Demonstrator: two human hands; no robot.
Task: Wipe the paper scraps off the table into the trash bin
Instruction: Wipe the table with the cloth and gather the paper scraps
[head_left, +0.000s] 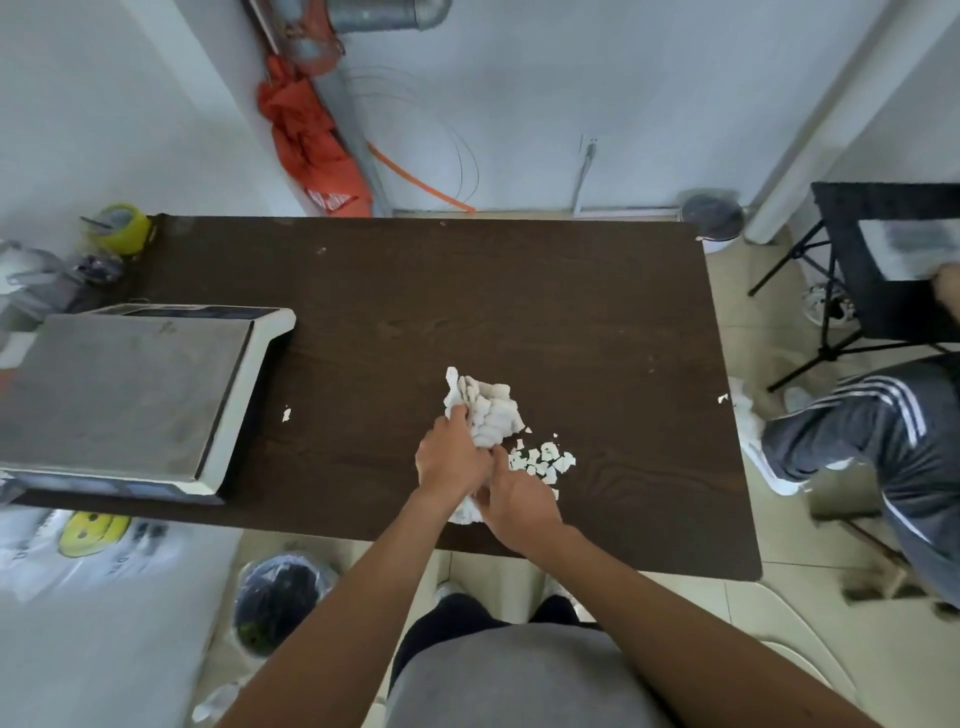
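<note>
Both hands grip a crumpled white cloth (485, 415) on the table (519, 312): left hand (449, 460) fingers clenched around it, right hand (514, 501) pinching its lower end. Paper scraps (543, 462) lie just right of the fingers.

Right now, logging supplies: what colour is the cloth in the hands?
White cloth, clearest in the head view.

matt dark wood-grain table (519, 291); crumpled white cloth (493, 410)

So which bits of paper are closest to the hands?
The heap of paper scraps just right of the white cloth. The stray scrap by the scale and the one at the right edge lie far off.
</note>
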